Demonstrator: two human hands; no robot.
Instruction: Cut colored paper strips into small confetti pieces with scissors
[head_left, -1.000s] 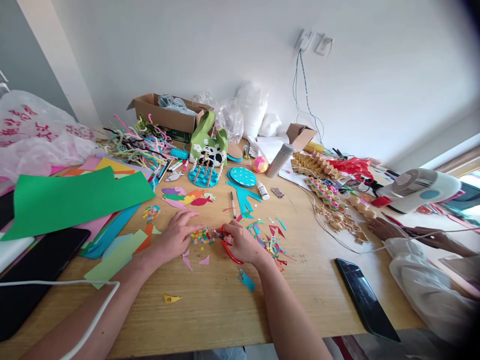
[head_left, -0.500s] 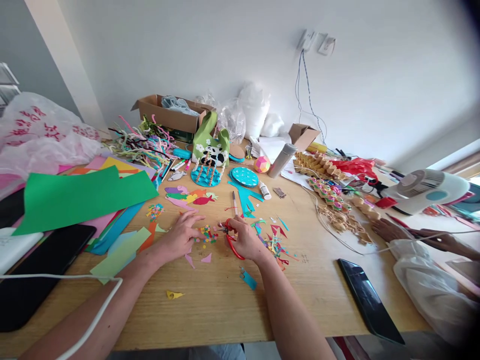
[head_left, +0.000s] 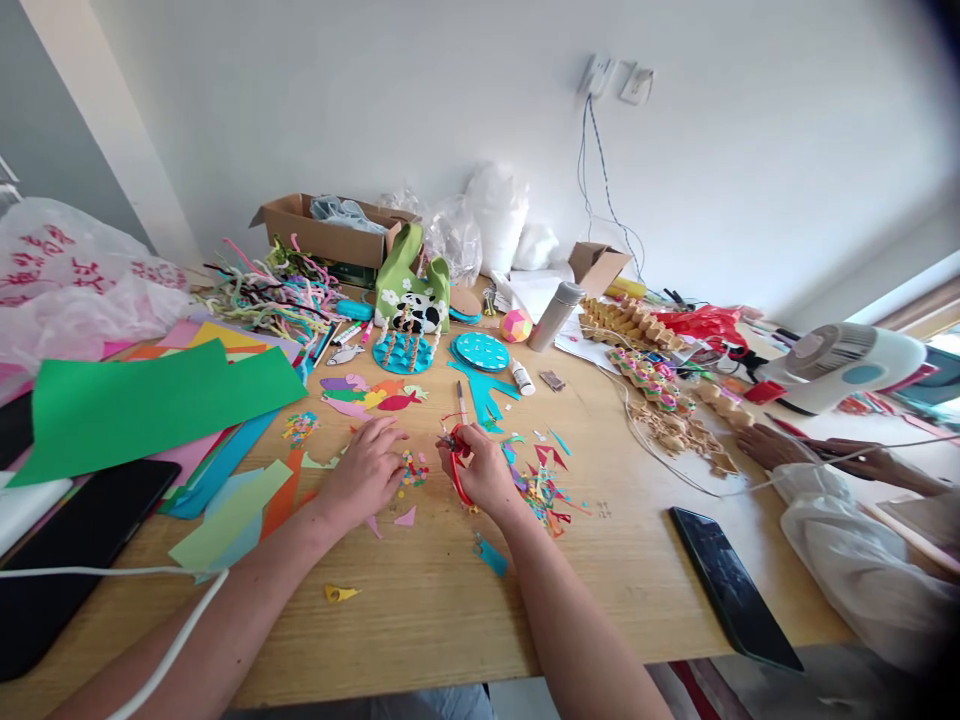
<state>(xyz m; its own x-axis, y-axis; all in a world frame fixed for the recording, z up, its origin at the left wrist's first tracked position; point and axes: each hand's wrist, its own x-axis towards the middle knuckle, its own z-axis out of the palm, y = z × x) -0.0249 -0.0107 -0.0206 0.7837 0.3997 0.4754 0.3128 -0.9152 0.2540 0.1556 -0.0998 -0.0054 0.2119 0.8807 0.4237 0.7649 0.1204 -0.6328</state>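
My right hand (head_left: pixel 484 470) is wrapped round a red-handled tool (head_left: pixel 458 482), which looks like small pliers or scissors; its dark tip points up and left. My left hand (head_left: pixel 365 470) rests on the wooden table with fingers spread, just left of a small heap of colourful paper dots (head_left: pixel 414 470). No object shows in it. Behind it lie colourful paper fish (head_left: pixel 375 394). A pen (head_left: pixel 462 402) and blue paper pieces (head_left: pixel 484 393) lie beyond the tool. To the right of my right hand is a pile of paper scraps (head_left: pixel 546 492).
Green paper (head_left: pixel 157 400) tops a stack at the left. Behind stand a panda bag (head_left: pixel 412 290) and a grey bottle (head_left: pixel 556 317). At right are a phone (head_left: pixel 735 588), a white fan (head_left: pixel 840 368) and another person's hands (head_left: pixel 772 447). A white cable crosses the lower left.
The whole view has shifted slightly. My left hand's fingers have drawn in a little beside the dots. My right hand still holds the red-handled tool, whose tip has turned slightly.
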